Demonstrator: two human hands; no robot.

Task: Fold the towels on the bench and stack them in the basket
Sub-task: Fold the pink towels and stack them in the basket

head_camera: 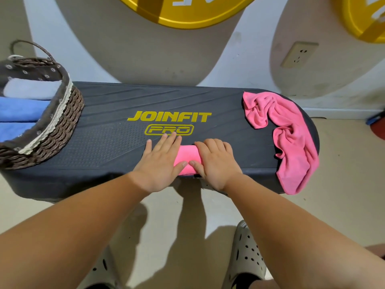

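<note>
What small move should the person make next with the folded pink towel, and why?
Probably lift the folded towel and carry it left to the basket. It looks fully folded under the left hand and right hand, the basket already holds other towels, and a crumpled towel waits.

On the top of the black bench [108, 113] the brand JOINFIT stands in slanted yellow capitals, with PRO just beneath it inside a rounded yellow frame, while the yellow disc [187, 15] on the wall above carries cut-off, unreadable white letters.
</note>
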